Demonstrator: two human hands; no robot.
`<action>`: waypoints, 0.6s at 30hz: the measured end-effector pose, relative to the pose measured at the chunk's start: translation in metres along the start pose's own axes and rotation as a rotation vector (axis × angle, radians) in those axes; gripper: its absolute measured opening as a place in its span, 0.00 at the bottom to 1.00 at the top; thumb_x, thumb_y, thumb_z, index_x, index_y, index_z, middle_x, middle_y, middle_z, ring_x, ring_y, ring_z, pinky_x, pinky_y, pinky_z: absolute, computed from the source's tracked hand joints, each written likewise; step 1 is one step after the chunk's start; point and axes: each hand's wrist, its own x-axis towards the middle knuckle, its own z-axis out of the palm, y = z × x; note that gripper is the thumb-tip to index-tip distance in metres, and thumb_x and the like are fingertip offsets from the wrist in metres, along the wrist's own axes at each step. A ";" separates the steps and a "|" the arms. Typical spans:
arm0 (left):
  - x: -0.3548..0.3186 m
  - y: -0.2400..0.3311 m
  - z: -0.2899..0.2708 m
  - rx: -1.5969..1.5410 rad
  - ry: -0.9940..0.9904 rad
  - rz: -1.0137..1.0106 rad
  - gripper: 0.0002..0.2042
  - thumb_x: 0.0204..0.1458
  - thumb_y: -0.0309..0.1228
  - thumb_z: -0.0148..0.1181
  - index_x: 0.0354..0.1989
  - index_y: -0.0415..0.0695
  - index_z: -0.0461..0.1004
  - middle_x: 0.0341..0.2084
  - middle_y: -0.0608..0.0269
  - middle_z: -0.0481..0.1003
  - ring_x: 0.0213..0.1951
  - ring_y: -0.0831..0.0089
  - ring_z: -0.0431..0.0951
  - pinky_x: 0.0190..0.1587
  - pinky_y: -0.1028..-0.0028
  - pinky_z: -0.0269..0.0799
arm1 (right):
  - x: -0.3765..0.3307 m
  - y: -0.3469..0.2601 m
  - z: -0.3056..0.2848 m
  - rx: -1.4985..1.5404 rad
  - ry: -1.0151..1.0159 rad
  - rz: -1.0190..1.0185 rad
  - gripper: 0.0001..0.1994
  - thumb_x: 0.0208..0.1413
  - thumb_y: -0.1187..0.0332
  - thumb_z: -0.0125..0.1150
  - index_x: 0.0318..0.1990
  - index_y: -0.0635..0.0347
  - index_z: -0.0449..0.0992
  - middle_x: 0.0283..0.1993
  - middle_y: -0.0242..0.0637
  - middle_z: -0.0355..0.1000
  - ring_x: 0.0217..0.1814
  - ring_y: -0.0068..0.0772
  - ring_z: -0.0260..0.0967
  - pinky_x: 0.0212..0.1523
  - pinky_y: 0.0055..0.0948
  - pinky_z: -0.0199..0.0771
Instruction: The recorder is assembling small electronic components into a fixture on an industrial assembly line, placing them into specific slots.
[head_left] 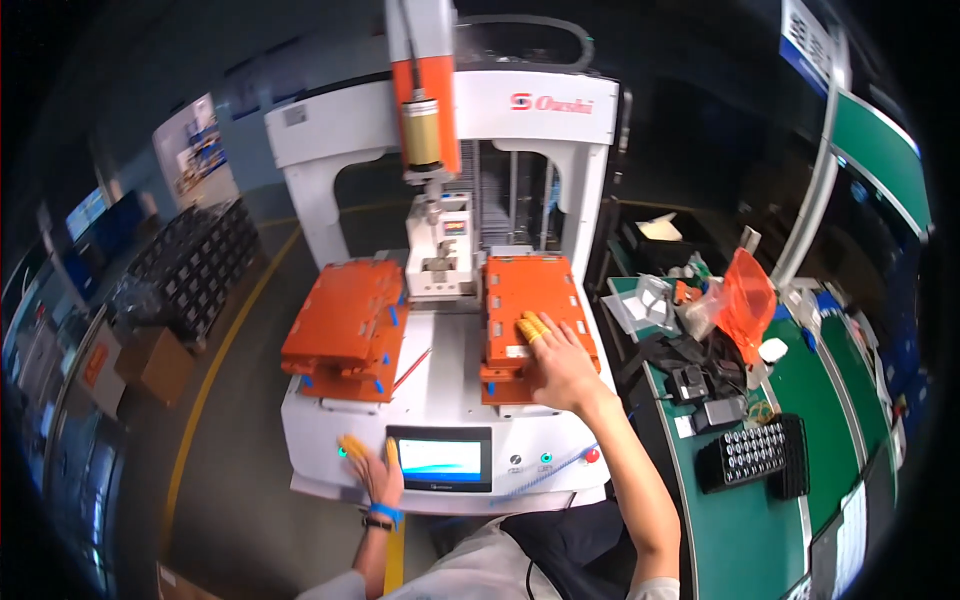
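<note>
The orange fixture (520, 292), flat-topped and rectangular with small pale patches (516, 352) near its edges, sits along the right edge of the white machine bed (445, 350). The right hand (560, 362) rests on it, fingers extended, clasping nothing; the left hand (377, 476) spreads loosely at the bed's front-left corner.

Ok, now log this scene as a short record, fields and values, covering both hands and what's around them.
Left hand: open, beside the lit screen, fingers near a green button; contact unclear
Right hand: open, on the right orange fixture
Left orange fixture: untouched
Between fixtures: thin red stick
Right side: green bench with black tray, orange-red bag
</note>
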 end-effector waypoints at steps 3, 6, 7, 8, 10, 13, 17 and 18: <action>-0.033 -0.008 -0.003 0.112 -0.006 0.049 0.46 0.65 0.51 0.52 0.76 0.29 0.37 0.77 0.34 0.35 0.79 0.45 0.31 0.76 0.43 0.26 | 0.005 0.005 0.002 -0.110 -0.017 -0.017 0.41 0.44 0.71 0.66 0.70 0.66 0.61 0.74 0.51 0.59 0.82 0.49 0.46 0.79 0.46 0.47; -0.038 -0.003 -0.014 0.030 0.006 0.093 0.46 0.64 0.49 0.55 0.76 0.28 0.38 0.76 0.31 0.31 0.78 0.40 0.32 0.77 0.49 0.30 | 0.015 0.016 0.012 -0.292 -0.020 -0.074 0.32 0.44 0.72 0.67 0.62 0.68 0.69 0.69 0.54 0.65 0.80 0.53 0.51 0.76 0.47 0.54; -0.034 -0.001 -0.016 0.085 0.031 0.122 0.46 0.63 0.48 0.57 0.76 0.30 0.39 0.76 0.30 0.33 0.77 0.37 0.34 0.77 0.49 0.35 | 0.019 0.015 0.007 -0.340 -0.092 -0.070 0.30 0.44 0.72 0.67 0.59 0.68 0.71 0.68 0.54 0.66 0.80 0.53 0.52 0.76 0.46 0.56; -0.033 0.003 -0.016 0.077 0.030 0.130 0.46 0.63 0.48 0.57 0.76 0.30 0.39 0.76 0.30 0.33 0.77 0.37 0.34 0.77 0.49 0.35 | 0.023 0.016 0.004 -0.386 -0.116 -0.079 0.28 0.45 0.71 0.67 0.56 0.69 0.72 0.65 0.55 0.68 0.77 0.55 0.57 0.71 0.43 0.64; -0.034 0.013 -0.025 0.055 0.073 0.123 0.44 0.62 0.44 0.61 0.76 0.32 0.42 0.75 0.30 0.40 0.76 0.36 0.39 0.76 0.46 0.37 | 0.030 0.014 -0.001 -0.415 -0.161 -0.053 0.28 0.45 0.70 0.68 0.56 0.69 0.72 0.64 0.55 0.69 0.75 0.54 0.60 0.68 0.42 0.68; -0.032 0.006 -0.020 0.092 0.108 0.151 0.48 0.59 0.49 0.63 0.76 0.33 0.42 0.73 0.27 0.42 0.75 0.35 0.40 0.76 0.47 0.39 | 0.038 0.007 -0.008 -0.488 -0.200 -0.043 0.29 0.47 0.66 0.69 0.58 0.68 0.72 0.62 0.53 0.71 0.72 0.53 0.64 0.62 0.39 0.74; -0.026 0.008 -0.028 0.132 0.137 0.142 0.50 0.56 0.49 0.66 0.76 0.33 0.43 0.70 0.26 0.48 0.73 0.35 0.45 0.74 0.47 0.43 | 0.039 -0.005 -0.045 -0.462 -0.142 -0.088 0.31 0.46 0.60 0.72 0.57 0.68 0.74 0.55 0.50 0.75 0.62 0.51 0.73 0.51 0.38 0.79; -0.025 0.010 -0.028 0.110 0.192 0.157 0.48 0.56 0.48 0.66 0.75 0.31 0.46 0.69 0.28 0.51 0.72 0.35 0.48 0.74 0.47 0.44 | 0.036 -0.012 -0.057 -0.428 -0.154 -0.099 0.30 0.46 0.60 0.71 0.55 0.69 0.74 0.53 0.50 0.76 0.58 0.50 0.74 0.49 0.38 0.79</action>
